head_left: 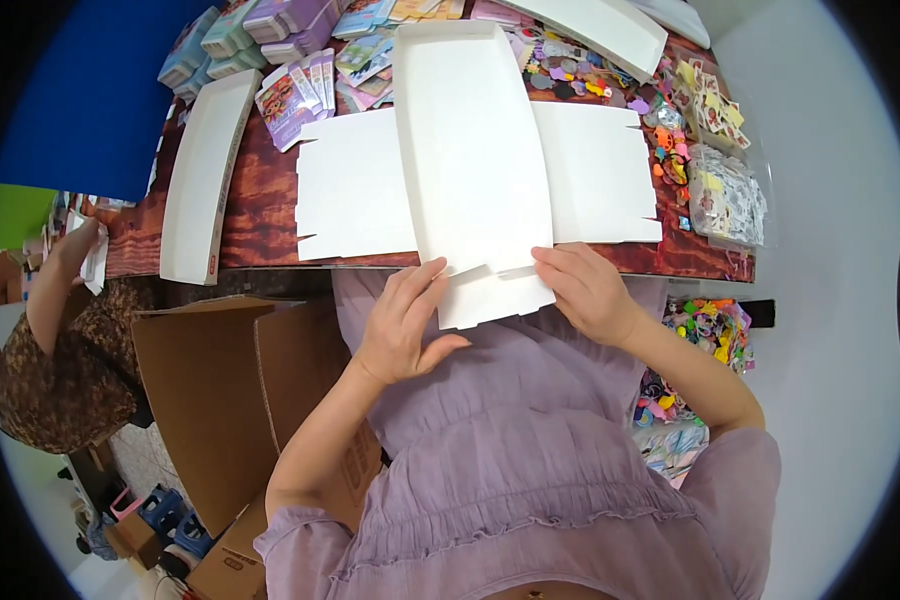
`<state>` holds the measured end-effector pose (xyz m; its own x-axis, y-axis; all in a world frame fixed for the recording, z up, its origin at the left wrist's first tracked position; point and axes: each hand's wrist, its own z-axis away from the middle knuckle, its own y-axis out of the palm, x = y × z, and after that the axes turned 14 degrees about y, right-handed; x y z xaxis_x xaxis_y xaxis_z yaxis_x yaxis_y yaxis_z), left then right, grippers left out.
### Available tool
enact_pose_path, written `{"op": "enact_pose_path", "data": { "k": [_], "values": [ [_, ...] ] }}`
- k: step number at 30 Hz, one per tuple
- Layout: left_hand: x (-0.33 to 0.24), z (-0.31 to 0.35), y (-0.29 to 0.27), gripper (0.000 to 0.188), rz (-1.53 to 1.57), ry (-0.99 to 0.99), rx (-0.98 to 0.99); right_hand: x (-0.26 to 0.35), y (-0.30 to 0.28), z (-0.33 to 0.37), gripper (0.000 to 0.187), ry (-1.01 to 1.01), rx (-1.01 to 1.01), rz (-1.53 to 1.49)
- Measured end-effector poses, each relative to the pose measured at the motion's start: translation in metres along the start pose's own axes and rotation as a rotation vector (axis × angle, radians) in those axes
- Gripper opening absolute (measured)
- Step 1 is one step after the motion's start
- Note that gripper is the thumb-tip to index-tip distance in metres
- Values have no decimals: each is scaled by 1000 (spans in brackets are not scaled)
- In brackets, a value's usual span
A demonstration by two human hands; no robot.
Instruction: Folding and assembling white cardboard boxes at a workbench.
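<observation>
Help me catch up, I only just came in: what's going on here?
Someone's left hand is at one near corner of a long white tray, the right hand at the other. Its end flap sticks out toward them. Flat white card lies beneath, showing on both sides, and another white tray rests toward the left of the table.

This looks like a packing workshop (trinkets (560, 72), white cartons (475, 140), a co-worker (65, 365) nearby).

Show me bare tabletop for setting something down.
Bare tabletop shows between the left white tray and the flat cardboard, with a smaller patch in front of the clear package. Card packs and colourful charms crowd the back.
</observation>
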<state>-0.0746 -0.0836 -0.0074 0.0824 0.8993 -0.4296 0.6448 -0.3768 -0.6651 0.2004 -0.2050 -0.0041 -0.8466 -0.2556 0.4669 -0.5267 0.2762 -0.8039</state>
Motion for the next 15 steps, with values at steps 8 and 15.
{"op": "enact_pose_path", "data": {
  "k": [8,15],
  "values": [
    [1,19,14,43,-78,-13,-52,13,6,-14,19,224,-54,-280],
    [-8,-4,0,32,38,-143,-118,12,2,-24,14,301,27,-297]
  ]
}}
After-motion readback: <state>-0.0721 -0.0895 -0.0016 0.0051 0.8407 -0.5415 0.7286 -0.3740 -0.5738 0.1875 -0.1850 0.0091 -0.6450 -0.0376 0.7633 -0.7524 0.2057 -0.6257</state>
